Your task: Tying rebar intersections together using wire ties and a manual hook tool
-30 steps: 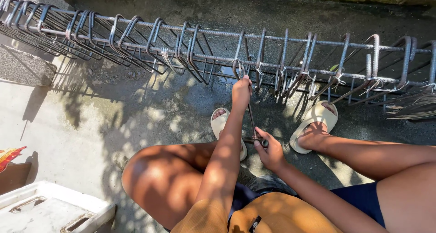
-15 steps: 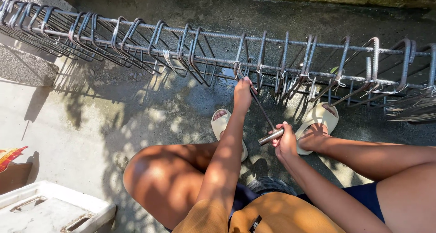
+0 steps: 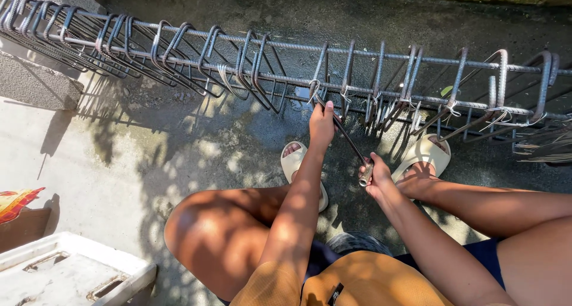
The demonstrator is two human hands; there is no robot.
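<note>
A long rebar cage (image 3: 381, 58) of bars and stirrups lies on the wet concrete in front of me. My left hand (image 3: 322, 124) is closed on the shaft of a metal tie-wire hook tool (image 3: 348, 142) right at a wire tie (image 3: 313, 87) on a stirrup. My right hand (image 3: 375, 176) grips the tool's cylindrical handle (image 3: 365, 176) lower down, near my right sandal. The tool slants from the tie down to the right.
My feet in cream sandals (image 3: 426, 154) rest under the cage. A white plastic crate (image 3: 65, 276) stands at lower left beside a red-yellow scrap (image 3: 15, 200). A grey concrete block (image 3: 36, 82) sits at left. A bundle of tie wires (image 3: 545, 148) lies at far right.
My right hand has swung the tool handle around, from low centre out to the right and up. My left hand stayed at the wire tie. The view shifted slightly.
</note>
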